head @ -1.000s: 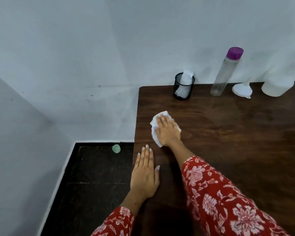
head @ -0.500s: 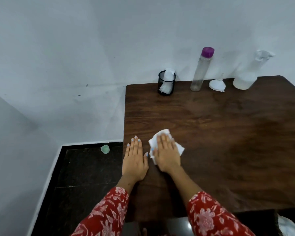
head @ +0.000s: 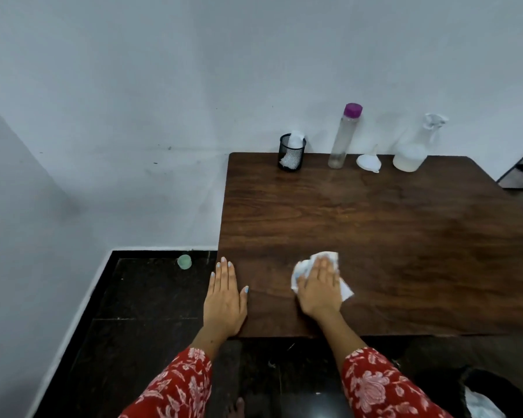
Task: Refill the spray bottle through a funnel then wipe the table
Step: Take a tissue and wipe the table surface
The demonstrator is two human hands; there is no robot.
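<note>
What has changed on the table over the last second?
The right hand has slid the tissue from near the holder back toward the near edge, then rightward, pressing it flat. The left hand stays flat at the table corner. Bottle, funnel and spray bottle stayed put.

Funnel (head: 368,162) between bottles, on table (head: 405,236)

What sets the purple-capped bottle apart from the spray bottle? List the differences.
The purple-capped bottle is tall, slim and straight-sided; the spray bottle is squat with a wide base narrowing upward. The first has a purple screw cap, the second a clear trigger head. The first looks nearly empty; the second holds cloudy liquid low down. Both are clear, upright, and stand at the table's far edge.
</note>
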